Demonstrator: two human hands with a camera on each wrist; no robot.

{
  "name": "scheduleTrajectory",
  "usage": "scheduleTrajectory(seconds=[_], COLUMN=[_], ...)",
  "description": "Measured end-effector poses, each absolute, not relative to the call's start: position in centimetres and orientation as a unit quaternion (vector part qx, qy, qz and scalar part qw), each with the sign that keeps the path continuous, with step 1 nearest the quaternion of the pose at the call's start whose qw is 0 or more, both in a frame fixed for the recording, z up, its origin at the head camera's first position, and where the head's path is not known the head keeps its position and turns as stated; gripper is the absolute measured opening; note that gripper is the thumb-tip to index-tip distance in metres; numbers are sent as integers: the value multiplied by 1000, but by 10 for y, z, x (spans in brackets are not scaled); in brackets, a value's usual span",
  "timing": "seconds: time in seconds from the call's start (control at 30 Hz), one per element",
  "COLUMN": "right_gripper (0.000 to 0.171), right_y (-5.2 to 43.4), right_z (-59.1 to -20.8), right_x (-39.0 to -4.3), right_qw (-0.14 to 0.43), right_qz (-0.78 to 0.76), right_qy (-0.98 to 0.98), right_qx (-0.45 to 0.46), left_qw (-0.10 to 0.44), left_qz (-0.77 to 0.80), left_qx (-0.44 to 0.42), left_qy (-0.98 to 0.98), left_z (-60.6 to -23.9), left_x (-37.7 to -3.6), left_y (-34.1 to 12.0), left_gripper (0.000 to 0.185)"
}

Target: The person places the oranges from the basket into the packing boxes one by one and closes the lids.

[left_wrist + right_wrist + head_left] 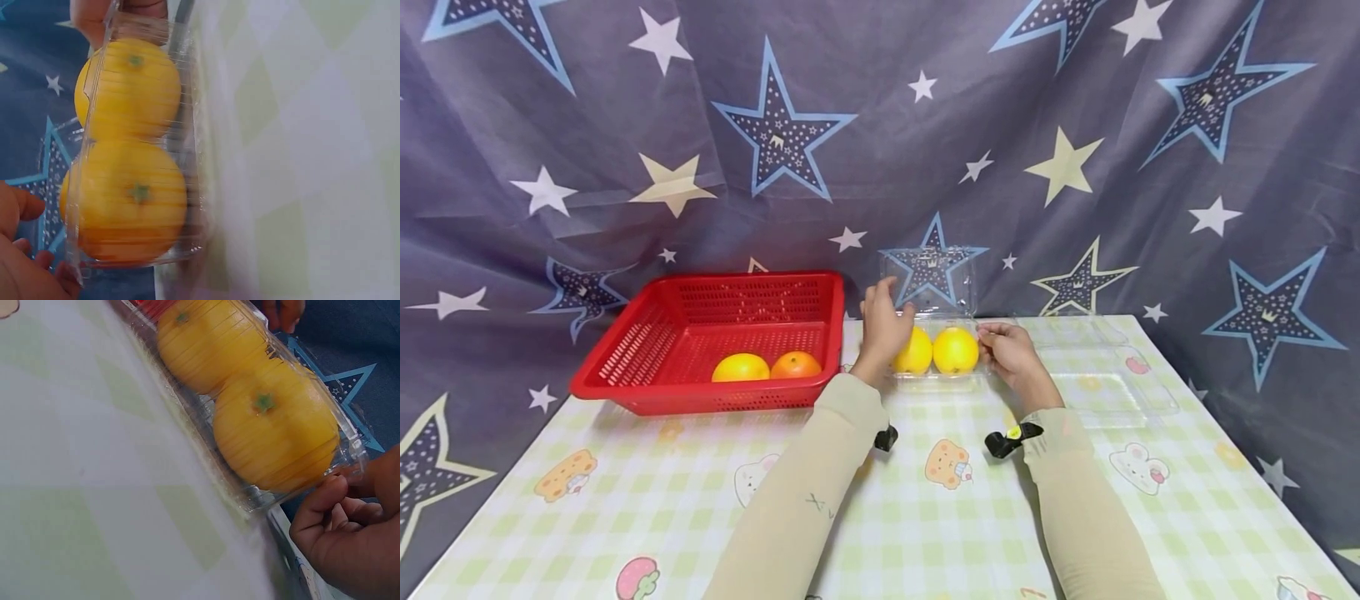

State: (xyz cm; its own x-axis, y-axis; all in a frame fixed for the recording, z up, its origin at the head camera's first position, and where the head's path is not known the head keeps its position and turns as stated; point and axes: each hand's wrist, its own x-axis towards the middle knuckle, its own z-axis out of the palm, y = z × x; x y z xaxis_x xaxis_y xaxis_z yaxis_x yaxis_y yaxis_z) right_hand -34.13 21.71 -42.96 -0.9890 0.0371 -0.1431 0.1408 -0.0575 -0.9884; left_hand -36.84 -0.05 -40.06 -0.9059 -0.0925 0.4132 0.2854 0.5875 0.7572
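Two oranges [956,351] sit side by side in a clear plastic clamshell box [199,187], whose transparent lid [964,293] stands raised at the back. My right hand [1011,352] pinches the right end of the box's rim between thumb and fingers [320,503]. At the left end, my left hand [883,329] is beside the left orange and the lid, fingers loosely bent with nothing gripped. The left wrist view has its fingers [28,205] near the rim; whether they touch it I cannot tell.
To the left stands a red perforated basket [700,400] with two more oranges [795,365] showing inside. Another clear plastic container [1120,404] lies open on the right of the table. A starry curtain [880,150] hangs right behind the table's back edge.
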Motion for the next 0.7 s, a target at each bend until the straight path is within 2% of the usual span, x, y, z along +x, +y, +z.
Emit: scheduleTrajectory(seconds=[0.23, 0.7], right_gripper=[35, 32], right_y=[218, 217], right_z=[-429, -430], right_x=[-342, -342], right_qw=[34, 31], right_qz=[-722, -724], right_qy=[688, 686], right_qx=[65, 66], left_qw=[209, 176], left_qz=[-464, -528], left_qx=[-20, -38], left_qy=[-861, -830], left_z=[-406, -410], left_x=[-373, -377], left_y=[-6, -12], left_gripper=[62, 73])
